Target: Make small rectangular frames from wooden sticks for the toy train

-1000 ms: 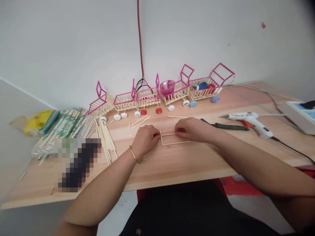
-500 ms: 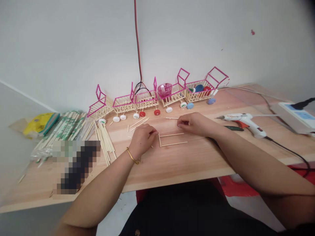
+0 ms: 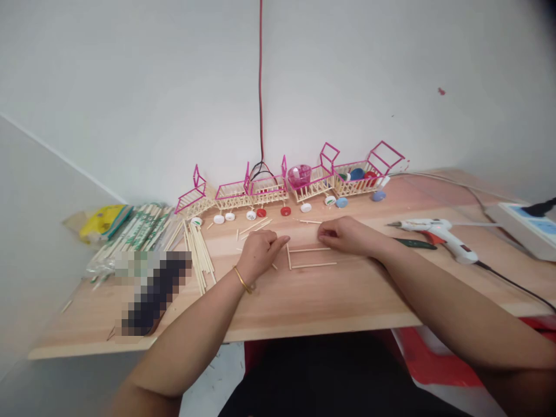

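Note:
On the table, thin wooden sticks form a three-sided outline: a short crosswise stick (image 3: 289, 256) and two longer ones, the upper stick (image 3: 309, 249) and the lower stick (image 3: 313, 265). Just left of the short stick is my left hand (image 3: 259, 253), its fingers curled and its thumb reaching toward the stick's top end. My right hand (image 3: 345, 236) rests beyond the upper stick's right end, fingers curled in a pinch. What either hand holds, if anything, is hidden. Behind the right fingertips lies another thin stick (image 3: 309, 221).
Small stick-built carts (image 3: 269, 191) with pink rims and bottle-cap wheels line the wall. A glue gun (image 3: 438, 229), green-handled pliers (image 3: 417, 244) and a power strip (image 3: 527, 229) lie right. Loose sticks (image 3: 200, 255), bagged sticks (image 3: 134, 234) and a blurred dark object (image 3: 156, 295) lie left.
The camera view has tilted, so everything sits lower and slightly right. My left thumb is stretched out more beside the short stick; my right hand stays much the same.

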Action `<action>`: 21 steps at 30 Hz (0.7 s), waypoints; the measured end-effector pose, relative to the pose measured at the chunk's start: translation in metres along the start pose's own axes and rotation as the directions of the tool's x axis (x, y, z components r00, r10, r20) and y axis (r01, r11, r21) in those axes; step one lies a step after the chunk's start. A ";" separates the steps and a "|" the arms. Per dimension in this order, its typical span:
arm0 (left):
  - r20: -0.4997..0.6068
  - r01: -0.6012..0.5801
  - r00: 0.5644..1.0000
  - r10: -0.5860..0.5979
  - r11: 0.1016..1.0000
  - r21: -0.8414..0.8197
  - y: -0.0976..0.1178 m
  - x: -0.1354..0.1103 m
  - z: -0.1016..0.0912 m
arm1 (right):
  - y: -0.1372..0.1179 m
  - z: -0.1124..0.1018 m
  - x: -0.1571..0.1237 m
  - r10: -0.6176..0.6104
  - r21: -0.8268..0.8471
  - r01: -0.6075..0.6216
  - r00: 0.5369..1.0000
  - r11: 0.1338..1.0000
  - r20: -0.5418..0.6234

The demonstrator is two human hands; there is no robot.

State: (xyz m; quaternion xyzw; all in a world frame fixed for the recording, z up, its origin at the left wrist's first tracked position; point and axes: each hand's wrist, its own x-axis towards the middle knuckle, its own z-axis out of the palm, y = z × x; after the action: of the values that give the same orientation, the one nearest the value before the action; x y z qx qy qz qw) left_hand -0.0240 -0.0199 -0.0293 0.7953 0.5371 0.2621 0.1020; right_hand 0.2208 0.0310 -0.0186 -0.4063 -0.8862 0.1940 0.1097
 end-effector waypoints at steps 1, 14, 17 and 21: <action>-0.006 0.017 1.000 -0.017 1.000 -0.013 -0.001 0.000 0.001 | 0.000 0.000 0.000 0.000 -0.004 0.000 1.000 1.000 0.000; -0.079 0.102 0.990 -0.114 0.985 -0.136 -0.005 0.000 0.007 | 0.003 0.005 0.002 0.022 0.020 -0.022 1.000 1.000 0.003; -0.092 0.085 0.991 -0.100 0.985 -0.150 -0.007 0.000 0.008 | 0.001 0.004 0.001 0.024 0.019 -0.024 1.000 1.000 0.004; -0.096 0.084 0.990 -0.099 0.985 -0.151 -0.008 0.000 0.008 | 0.001 0.004 0.001 0.024 0.034 -0.025 1.000 0.999 0.007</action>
State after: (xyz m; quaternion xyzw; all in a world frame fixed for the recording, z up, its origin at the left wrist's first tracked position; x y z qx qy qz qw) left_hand -0.0258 -0.0162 -0.0398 0.7455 0.5570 0.3365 0.1444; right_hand 0.2192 0.0316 -0.0226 -0.4146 -0.8781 0.2114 0.1114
